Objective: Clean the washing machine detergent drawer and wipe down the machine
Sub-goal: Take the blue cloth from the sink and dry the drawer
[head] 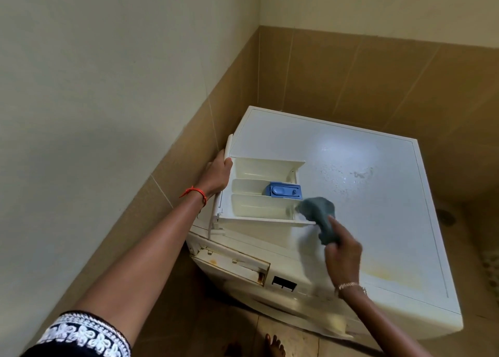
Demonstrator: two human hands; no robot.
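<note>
Drawer [253,208] rests on the machine [378,235] top, at its left edge. Left hand [216,175] grips the drawer's front panel, fingers curled round it. Right hand [343,256] clutches a soft cloth [321,216] at the drawer's right end. Drawer judged light, stiff thin plastic, possibly slippery; the front panel is the soundest hold.

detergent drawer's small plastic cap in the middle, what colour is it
The cap is blue, set in the white detergent drawer; seen best in the head view.

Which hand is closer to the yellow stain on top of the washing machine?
Right. The right hand, holding the cloth, is near the stain; the left hand grips the drawer's front, across the machine.
</note>
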